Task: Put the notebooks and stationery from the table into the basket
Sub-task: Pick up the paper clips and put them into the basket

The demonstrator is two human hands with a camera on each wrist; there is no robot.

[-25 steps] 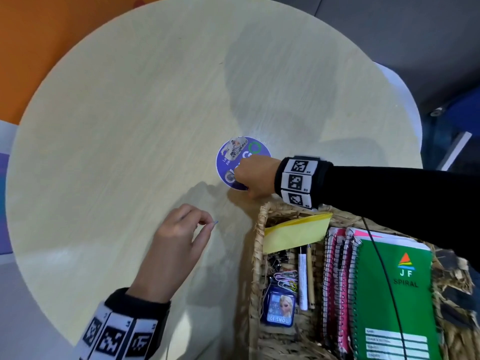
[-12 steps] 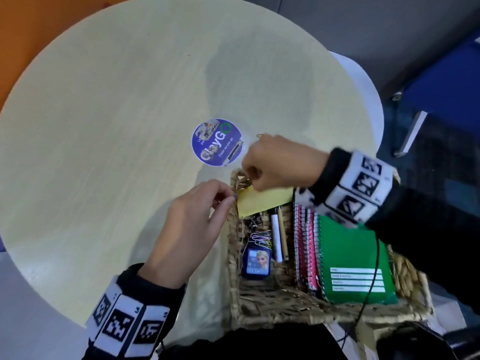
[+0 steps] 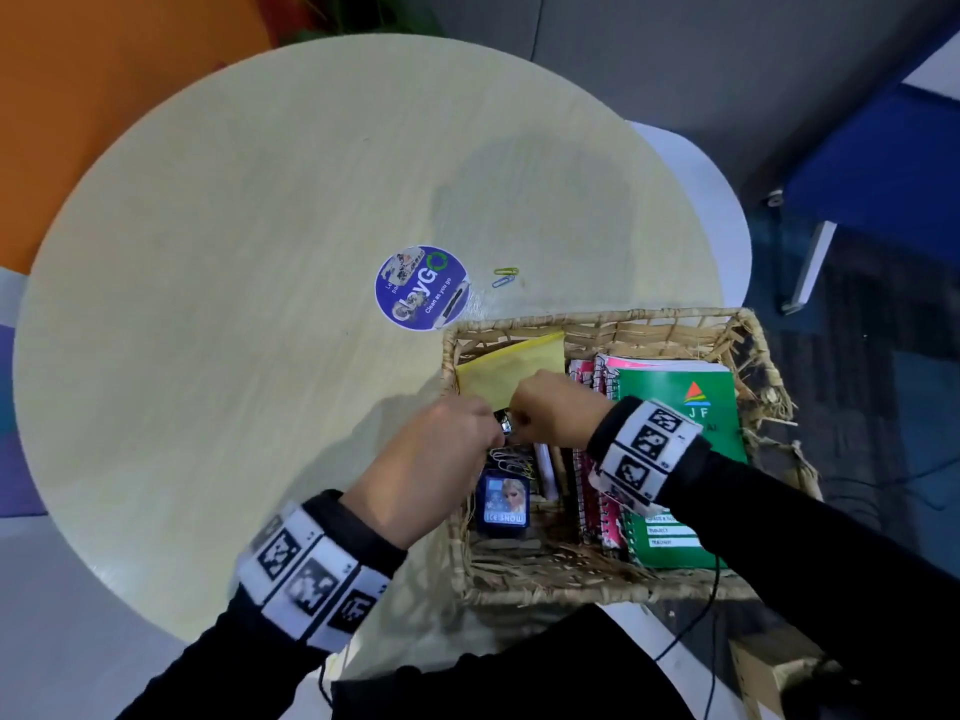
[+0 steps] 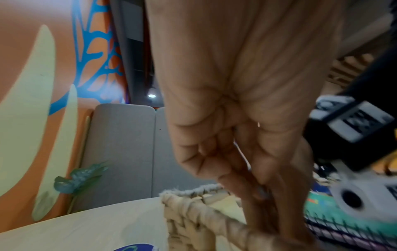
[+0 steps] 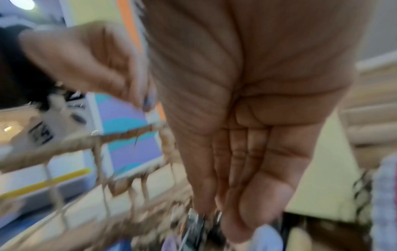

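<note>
Round table with "Clean as you go" sticker; "JF" notebook in basket (hand grips unclear).

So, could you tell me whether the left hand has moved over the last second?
Yes. The left hand has moved right from the bare table to the basket rim.

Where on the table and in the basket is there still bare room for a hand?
The table is bare left of and beyond the round sticker; two paper clips lie right of it. The basket is crowded: notebooks on the right, both hands over small items on the left.
</note>
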